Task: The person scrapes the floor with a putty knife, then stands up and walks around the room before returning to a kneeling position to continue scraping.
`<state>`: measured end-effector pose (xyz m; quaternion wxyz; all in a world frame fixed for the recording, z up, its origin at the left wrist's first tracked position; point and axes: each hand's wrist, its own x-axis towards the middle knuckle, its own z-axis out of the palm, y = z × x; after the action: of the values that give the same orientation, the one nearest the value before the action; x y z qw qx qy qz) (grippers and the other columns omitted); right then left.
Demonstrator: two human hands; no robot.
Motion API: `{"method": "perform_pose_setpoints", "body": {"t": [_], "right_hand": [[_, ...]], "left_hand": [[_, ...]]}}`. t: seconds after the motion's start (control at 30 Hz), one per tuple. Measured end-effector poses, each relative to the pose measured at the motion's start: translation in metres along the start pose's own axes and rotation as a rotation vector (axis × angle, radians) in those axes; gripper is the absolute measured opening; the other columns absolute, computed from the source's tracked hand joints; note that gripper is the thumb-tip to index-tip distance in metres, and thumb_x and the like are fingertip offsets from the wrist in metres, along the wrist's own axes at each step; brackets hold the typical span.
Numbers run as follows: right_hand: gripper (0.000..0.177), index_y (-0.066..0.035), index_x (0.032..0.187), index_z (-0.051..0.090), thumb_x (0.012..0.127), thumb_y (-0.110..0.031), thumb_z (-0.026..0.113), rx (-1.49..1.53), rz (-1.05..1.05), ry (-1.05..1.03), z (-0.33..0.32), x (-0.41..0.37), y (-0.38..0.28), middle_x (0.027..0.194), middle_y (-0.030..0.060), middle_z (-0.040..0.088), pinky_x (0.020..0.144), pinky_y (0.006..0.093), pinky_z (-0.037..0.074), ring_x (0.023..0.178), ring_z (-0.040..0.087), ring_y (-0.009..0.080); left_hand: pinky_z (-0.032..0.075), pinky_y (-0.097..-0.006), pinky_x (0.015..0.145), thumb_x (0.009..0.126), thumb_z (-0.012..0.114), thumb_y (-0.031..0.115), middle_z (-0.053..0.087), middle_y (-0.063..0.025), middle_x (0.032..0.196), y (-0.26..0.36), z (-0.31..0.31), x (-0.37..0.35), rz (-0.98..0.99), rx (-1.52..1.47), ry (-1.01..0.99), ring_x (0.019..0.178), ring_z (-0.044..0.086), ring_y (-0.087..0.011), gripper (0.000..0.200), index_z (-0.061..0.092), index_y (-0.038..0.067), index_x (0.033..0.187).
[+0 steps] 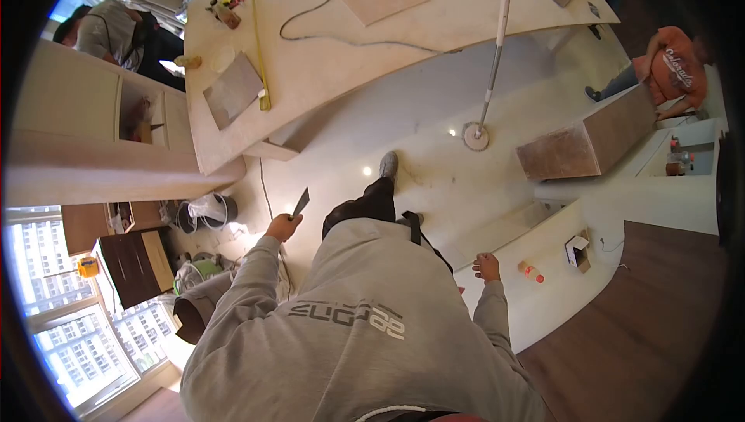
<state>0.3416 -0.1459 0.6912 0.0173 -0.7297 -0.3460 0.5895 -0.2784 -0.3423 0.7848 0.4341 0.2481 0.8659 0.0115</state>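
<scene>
My left hand [284, 227] is closed around a putty knife [301, 202], its dark flat blade pointing up and away from me. My right hand [486, 267] hangs beside my body with the fingers curled in, and I see nothing in it. Nearest to that hand is a plastic bottle [531, 271] with a red cap, apart from it on a pale surface. Below me one grey shoe [389, 164] is stretched forward on the glossy floor [341, 158].
A large curved table [349, 65] carries a board, a cable and a yellow strip. A long-handled mop [491, 72] leans against its edge. Right stand a brown box-shaped cabinet [586, 142] and a person in orange [673, 66]. Buckets [221, 210] stand left; another person [109, 30] is upper left.
</scene>
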Motion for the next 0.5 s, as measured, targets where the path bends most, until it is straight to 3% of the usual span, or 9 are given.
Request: {"method": "perform_pose_setpoints", "body": {"t": [0.07,0.2,0.27,0.3,0.37,0.43,0.5], "right_hand": [[0.022,-0.007,0.104,0.059,0.093,-0.026,0.057,0.029,-0.105,0.015,0.001,-0.009,-0.018,0.085,0.0065,0.065,0.052,0.0292,0.048,0.068,0.064,0.0155],[0.023,-0.003,0.093,0.063,0.092,-0.026,0.058,0.115,-0.291,0.133,0.002,-0.028,-0.014,0.079,0.0069,0.066,0.049,0.0288,0.049,0.064,0.064,0.0147],[0.031,-0.001,0.084,0.065,0.091,-0.03,0.056,-0.024,-0.272,0.154,-0.005,-0.037,0.018,0.073,0.0079,0.066,0.049,0.0307,0.05,0.06,0.063,0.0164],[0.042,0.0,0.078,0.065,0.092,-0.038,0.055,-0.03,-0.127,0.149,-0.006,-0.028,0.05,0.069,0.009,0.066,0.048,0.0322,0.052,0.058,0.063,0.0189],[0.048,0.0,0.085,0.065,0.095,-0.045,0.052,0.022,0.181,0.144,0.001,-0.042,0.098,0.078,0.0112,0.068,0.05,0.0338,0.053,0.063,0.065,0.0202],[0.022,-0.007,0.078,0.057,0.093,-0.022,0.051,0.245,0.376,0.136,0.018,-0.031,0.187,0.067,0.0085,0.057,0.043,0.0355,0.044,0.055,0.056,0.0205],[0.017,-0.008,0.075,0.054,0.09,-0.015,0.049,0.306,0.456,0.108,0.033,-0.044,0.209,0.064,0.007,0.05,0.041,0.0364,0.039,0.053,0.051,0.02]], "left_hand": [[0.052,-0.0395,0.058,0.088,0.054,0.06,0.064,-0.0147,0.063,-0.009,0.002,0.019,-0.02,0.077,-0.056,0.056,0.063,-0.0271,0.064,0.067,-0.002,0.079],[0.053,-0.0419,0.073,0.087,0.054,0.058,0.07,-0.0186,0.08,0.014,-0.01,0.038,-0.029,0.205,-0.087,0.076,0.069,-0.0321,0.062,0.072,-0.001,0.097],[0.052,-0.0406,0.066,0.088,0.054,0.059,0.068,-0.0173,0.074,0.027,-0.012,0.066,0.072,0.208,-0.048,0.068,0.067,-0.0298,0.063,0.07,-0.001,0.09],[0.052,-0.0394,0.06,0.088,0.054,0.06,0.066,-0.0161,0.068,0.035,-0.015,0.076,0.162,0.211,-0.02,0.06,0.065,-0.0274,0.064,0.068,-0.002,0.082],[0.052,-0.0411,0.06,0.088,0.054,0.06,0.066,-0.017,0.069,0.065,-0.021,0.09,0.243,0.17,0.038,0.061,0.065,-0.0291,0.064,0.068,-0.002,0.081],[0.052,-0.0428,0.061,0.088,0.053,0.061,0.067,-0.018,0.071,0.082,-0.032,0.098,0.352,0.149,0.072,0.062,0.065,-0.0307,0.065,0.068,-0.002,0.081],[0.05,-0.049,0.079,0.086,0.054,0.061,0.068,-0.0261,0.085,0.115,-0.044,0.108,0.402,0.207,0.031,0.087,0.066,-0.0422,0.064,0.07,-0.001,0.085]]}}
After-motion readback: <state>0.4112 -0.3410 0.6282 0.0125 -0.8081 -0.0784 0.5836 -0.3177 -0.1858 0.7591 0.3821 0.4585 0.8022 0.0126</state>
